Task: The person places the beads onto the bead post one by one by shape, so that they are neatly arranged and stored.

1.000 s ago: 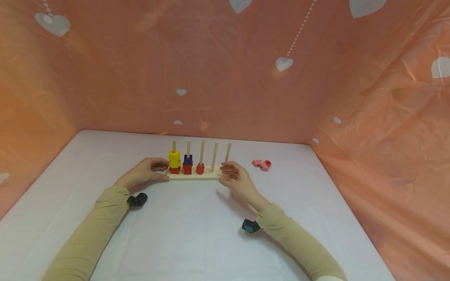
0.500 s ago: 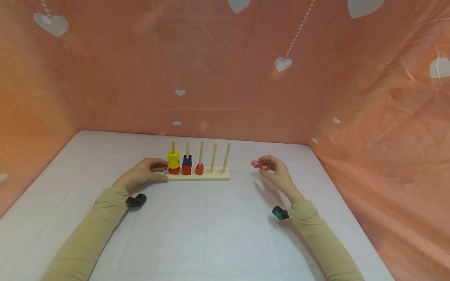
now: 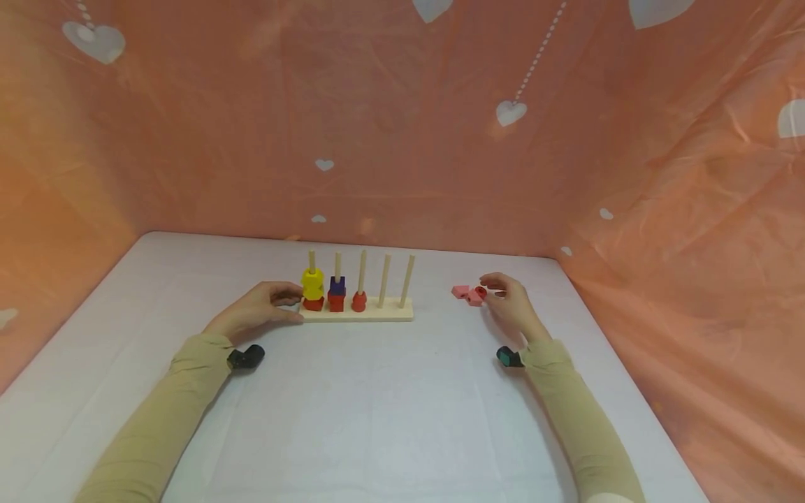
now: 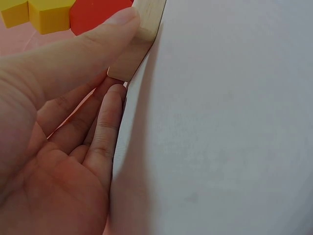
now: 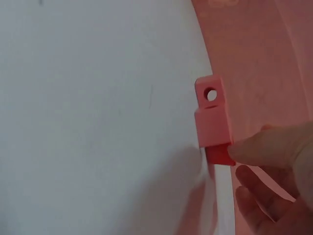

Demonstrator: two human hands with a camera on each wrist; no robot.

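Observation:
A wooden peg board [image 3: 390,314] with a row of upright pegs stands mid-table. Yellow beads [image 3: 312,284] sit over a red bead [image 3: 313,305] on its leftmost peg. Beside them a dark blue cube [image 3: 337,285] tops a red one, and a lone red bead [image 3: 358,302] is on the middle peg. My left hand [image 3: 260,307] grips the board's left end, thumb on the wood [image 4: 146,19]. To the right, my right hand [image 3: 512,304] has a fingertip at a loose red bead [image 5: 220,154], its other fingers apart. Pink blocks [image 5: 213,126] lie against that bead.
The white-covered table [image 3: 377,405] reaches back to an orange-pink cloth [image 3: 409,140] with white hearts. Black wrist cameras [image 3: 247,358] hang beside both tan sleeves [image 3: 151,419].
My right hand has left the board's right end and moved right, over the pink blocks, to the loose red bead. My left hand stays at the board's left end.

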